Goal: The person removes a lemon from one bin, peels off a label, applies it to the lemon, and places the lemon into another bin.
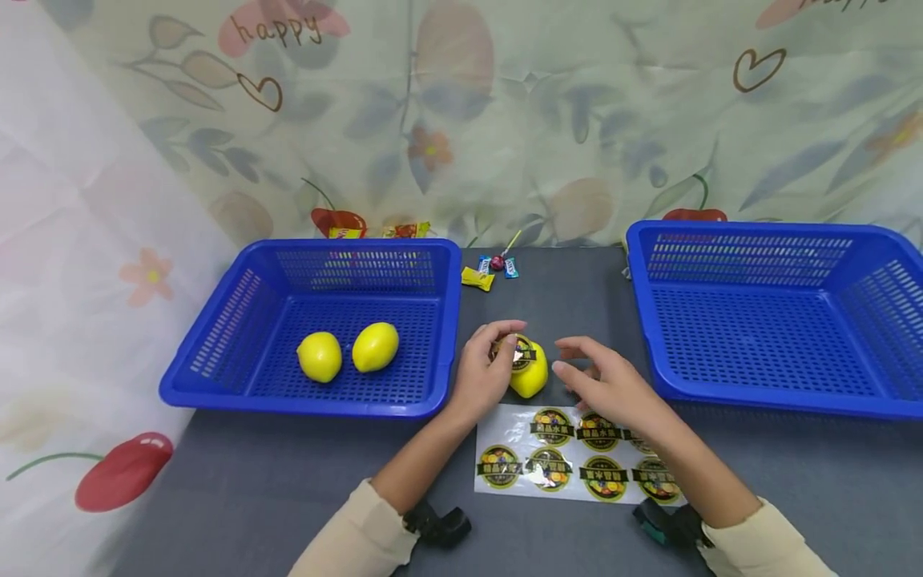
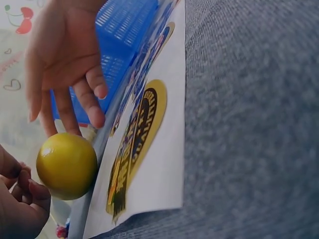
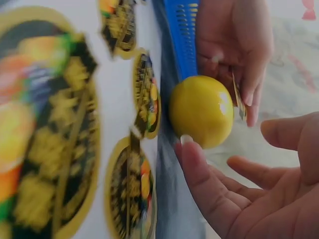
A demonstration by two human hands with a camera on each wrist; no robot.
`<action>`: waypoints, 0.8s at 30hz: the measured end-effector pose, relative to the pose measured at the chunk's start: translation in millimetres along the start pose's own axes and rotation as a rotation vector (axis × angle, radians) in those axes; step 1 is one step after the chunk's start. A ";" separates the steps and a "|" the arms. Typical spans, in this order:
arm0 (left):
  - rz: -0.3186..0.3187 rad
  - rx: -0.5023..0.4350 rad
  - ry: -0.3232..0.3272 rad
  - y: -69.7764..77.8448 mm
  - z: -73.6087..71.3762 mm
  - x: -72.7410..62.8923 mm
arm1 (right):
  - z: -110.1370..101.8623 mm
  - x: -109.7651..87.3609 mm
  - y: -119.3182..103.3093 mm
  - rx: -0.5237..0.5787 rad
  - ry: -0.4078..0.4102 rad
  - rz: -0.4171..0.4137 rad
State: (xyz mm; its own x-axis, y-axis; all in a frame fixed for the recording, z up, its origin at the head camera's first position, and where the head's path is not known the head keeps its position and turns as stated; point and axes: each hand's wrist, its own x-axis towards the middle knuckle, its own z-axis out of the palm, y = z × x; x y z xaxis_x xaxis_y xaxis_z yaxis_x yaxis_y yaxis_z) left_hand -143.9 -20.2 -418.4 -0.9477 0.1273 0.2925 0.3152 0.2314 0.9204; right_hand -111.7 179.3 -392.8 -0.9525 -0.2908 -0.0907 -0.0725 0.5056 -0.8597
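My left hand (image 1: 485,373) pinches a round black-and-gold sticker (image 1: 524,353) between thumb and fingers. It holds the sticker over the upper part of a yellow lemon (image 1: 530,380), which stands on the grey table between my hands. Seen from the right wrist, the sticker (image 3: 239,97) shows nearly edge-on beside the lemon. My right hand (image 1: 609,389) is on the lemon's right side with fingers spread and relaxed, holding nothing. Just below both hands lies a white sheet (image 1: 508,423) with several similar round stickers, partly covered by the right forearm.
At the left, a blue basket (image 1: 310,406) contains two lemons (image 1: 376,347). Another blue basket (image 1: 786,400) stands at the right. Behind the hands are a yellow-wrapped candy (image 1: 477,279), a lollipop (image 1: 497,262) and small blue wrapped sweets, near a patterned cloth backdrop (image 1: 534,120).
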 end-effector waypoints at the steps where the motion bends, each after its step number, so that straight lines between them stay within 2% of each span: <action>1: -0.003 -0.002 -0.002 -0.4 -0.2 0.5 | 0.9 5.6 -0.2 0.051 -0.012 0.032; 5: -0.012 -0.011 -0.017 -2.3 -0.1 1.9 | 5.2 21.8 0.0 0.214 -0.054 0.122; 8: -0.013 -0.019 -0.026 -4.0 0.6 2.3 | 9.1 28.9 0.8 0.258 -0.065 0.139; 15: 0.004 -0.017 -0.021 -6.8 1.6 2.2 | 18.7 35.9 -2.1 0.232 -0.059 0.132; 24: -0.002 -0.002 -0.053 -5.7 -0.1 3.7 | 25.0 35.8 -3.0 0.201 -0.020 0.108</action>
State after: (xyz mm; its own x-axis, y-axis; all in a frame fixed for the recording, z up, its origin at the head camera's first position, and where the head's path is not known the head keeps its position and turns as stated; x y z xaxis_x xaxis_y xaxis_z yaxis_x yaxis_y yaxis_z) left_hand -149.2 -21.2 -422.5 -0.9444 0.1778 0.2766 0.3131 0.2298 0.9215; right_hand -138.2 147.0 -406.0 -0.9454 -0.2606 -0.1955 0.0917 0.3629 -0.9273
